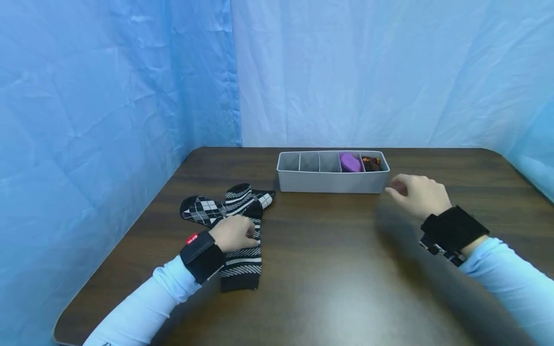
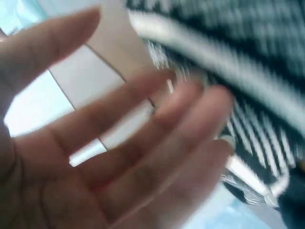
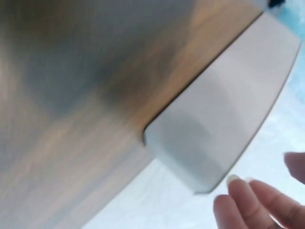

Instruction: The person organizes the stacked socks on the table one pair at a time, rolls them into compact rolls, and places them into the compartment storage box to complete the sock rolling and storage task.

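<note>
A black, grey and white striped sock (image 1: pixel 241 266) lies lengthwise on the table at left of centre in the head view. Argyle-patterned sock parts (image 1: pixel 204 211) stick out on both sides of its upper end; how many socks overlap is hidden. My left hand (image 1: pixel 233 233) hovers over the striped sock, its fingers loosely extended in the left wrist view; whether the fingertips touch it, I cannot tell. Farther right, my right hand (image 1: pixel 420 194) is held beside the right end of a grey divided box (image 1: pixel 329 183), fingers relaxed with nothing between them.
At the table's back the box holds a purple bundle (image 1: pixel 349 162) and, in its rightmost compartment, a brown patterned bundle (image 1: pixel 371 164). Its other compartments show bare grey. Blue sheeting (image 1: pixel 368 72) hangs behind and left of the dark wooden table (image 1: pixel 329 269).
</note>
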Demonstrator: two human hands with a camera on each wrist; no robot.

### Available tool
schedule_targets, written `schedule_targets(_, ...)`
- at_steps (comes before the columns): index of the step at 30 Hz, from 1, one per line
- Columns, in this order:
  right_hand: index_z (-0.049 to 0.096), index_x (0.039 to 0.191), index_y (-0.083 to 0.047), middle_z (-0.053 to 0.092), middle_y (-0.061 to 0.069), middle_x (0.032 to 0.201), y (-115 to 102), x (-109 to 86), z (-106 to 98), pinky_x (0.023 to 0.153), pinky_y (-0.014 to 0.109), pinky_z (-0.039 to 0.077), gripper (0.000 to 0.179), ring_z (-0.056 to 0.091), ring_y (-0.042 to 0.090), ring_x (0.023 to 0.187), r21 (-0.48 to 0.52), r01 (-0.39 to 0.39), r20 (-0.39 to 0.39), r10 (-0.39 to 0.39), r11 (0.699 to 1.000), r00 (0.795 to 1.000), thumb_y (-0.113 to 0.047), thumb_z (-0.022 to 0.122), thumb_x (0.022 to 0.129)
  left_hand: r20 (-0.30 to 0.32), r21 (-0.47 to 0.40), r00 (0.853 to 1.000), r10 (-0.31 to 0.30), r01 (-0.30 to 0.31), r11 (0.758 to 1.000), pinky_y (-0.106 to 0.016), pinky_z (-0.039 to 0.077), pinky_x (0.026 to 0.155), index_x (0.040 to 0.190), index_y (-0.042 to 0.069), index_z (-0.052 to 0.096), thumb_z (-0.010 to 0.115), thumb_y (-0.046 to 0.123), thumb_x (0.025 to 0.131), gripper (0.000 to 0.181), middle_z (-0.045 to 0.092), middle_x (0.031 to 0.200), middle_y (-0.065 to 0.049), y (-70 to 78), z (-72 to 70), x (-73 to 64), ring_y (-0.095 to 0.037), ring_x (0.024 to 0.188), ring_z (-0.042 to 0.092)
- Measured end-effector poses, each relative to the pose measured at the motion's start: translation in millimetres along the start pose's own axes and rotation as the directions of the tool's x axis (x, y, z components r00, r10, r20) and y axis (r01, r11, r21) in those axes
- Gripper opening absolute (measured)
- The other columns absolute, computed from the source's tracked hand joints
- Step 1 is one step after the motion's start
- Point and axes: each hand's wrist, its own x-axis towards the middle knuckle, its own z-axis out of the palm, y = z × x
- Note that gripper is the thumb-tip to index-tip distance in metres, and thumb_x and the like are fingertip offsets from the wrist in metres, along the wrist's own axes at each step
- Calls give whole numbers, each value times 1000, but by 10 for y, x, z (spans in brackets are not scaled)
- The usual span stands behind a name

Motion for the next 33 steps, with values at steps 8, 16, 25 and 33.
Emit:
schedule_targets(8,62,87,-9,63,0,70,-289,-96,96,52,29,42,23,55,10,58,4,112,51,-112,994,992,-30,55,80,70,-60,960,270,-266,962,-20,41,58,92,6,65,64,28,73,29,59,82,-3,377,180,-122,-9,69,51)
schedule_targets(16,63,83,-10,62,0,70,-644,5,154,51,27,42,20,53,10,57,9,254,30,-254,967,967,-29,58,78,153,-191,824,545,-517,835,-9,38,65,98,7,64,61,25,77,28,60,90,-1,798,235,-214,-6,80,52)
schedule_targets(25,62,93,-10,63,3,85,-1249,231,355,67,30,48,19,58,15,74,105,327,176,-341,939,923,-18,63,76,234,-288,684,691,-630,721,-6,35,63,103,6,61,58,22,80,28,60,89,-2,1097,276,-251,-2,76,50)
schedule_targets(33,65,89,-7,63,3,83,-1668,481,735,70,28,45,19,56,14,75,156,338,440,-371,928,818,-12,67,70,244,-182,736,631,-605,775,-6,37,66,108,10,54,64,24,75,37,55,94,2,1191,309,-398,0,80,49)
